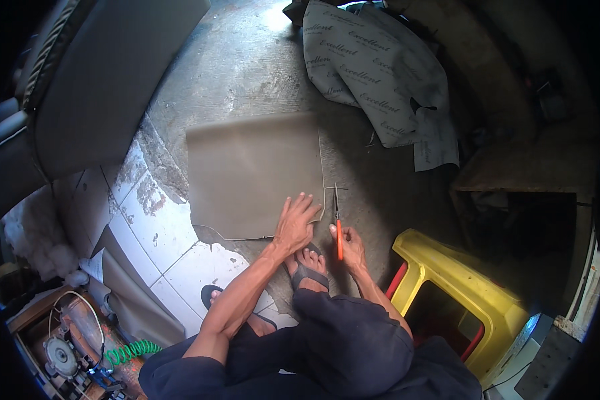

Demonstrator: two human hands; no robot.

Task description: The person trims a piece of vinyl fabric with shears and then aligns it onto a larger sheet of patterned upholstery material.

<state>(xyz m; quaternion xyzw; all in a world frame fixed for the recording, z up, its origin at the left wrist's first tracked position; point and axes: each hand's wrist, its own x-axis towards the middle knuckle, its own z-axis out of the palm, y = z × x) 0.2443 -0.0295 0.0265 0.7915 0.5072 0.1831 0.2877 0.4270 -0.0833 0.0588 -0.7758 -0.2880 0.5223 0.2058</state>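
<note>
A brown sheet of leather-like material (253, 173) lies flat on the floor in front of me. My left hand (297, 223) rests on its near right corner, fingers stretched out. Just right of the sheet, my right hand (351, 248) grips scissors with orange handles (339, 239). Their blades point away from me and look nearly closed, apart from the sheet's right edge. A thin pale strip or thread runs along that edge near the blades. My sandalled foot (309, 267) is between the two hands.
A crumpled grey printed sheet (380, 80) lies at the far right, near a wooden bench (513, 167). The yellow plastic stool (460, 280) is close to my right arm. At lower left sits a machine (63, 357) with a green coiled hose (135, 350). White tiles (160, 233) meet rough concrete.
</note>
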